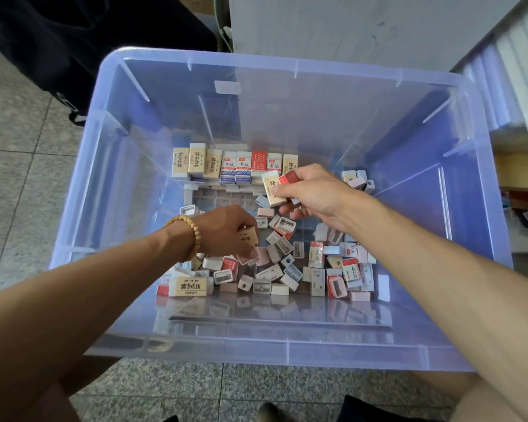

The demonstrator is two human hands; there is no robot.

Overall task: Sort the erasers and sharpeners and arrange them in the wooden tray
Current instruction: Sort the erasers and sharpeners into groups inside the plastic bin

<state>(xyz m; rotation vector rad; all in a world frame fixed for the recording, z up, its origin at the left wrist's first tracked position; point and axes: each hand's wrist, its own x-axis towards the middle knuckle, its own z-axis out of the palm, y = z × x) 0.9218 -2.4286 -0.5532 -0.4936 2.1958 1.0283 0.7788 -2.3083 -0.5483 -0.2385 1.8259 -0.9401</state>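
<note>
Inside a big clear blue plastic bin [110, 166] lies a gridded tray [226, 197] with a row of erasers [229, 166] standing along its far edge. A loose heap of erasers and small sharpeners [287, 263] covers the bin floor. My right hand [311, 193] holds a beige eraser [270, 187] and a red eraser [290, 178] together, just right of the standing row. My left hand [226, 231], with a bead bracelet on the wrist, is down in the heap, its fingers closed on a beige eraser [248, 236].
The bin rests on a speckled tile floor [16, 166]. A white cabinet [348, 25] stands behind it. Shelving with stacked items [521, 190] is at the right. A dark bag [73, 50] sits at the back left.
</note>
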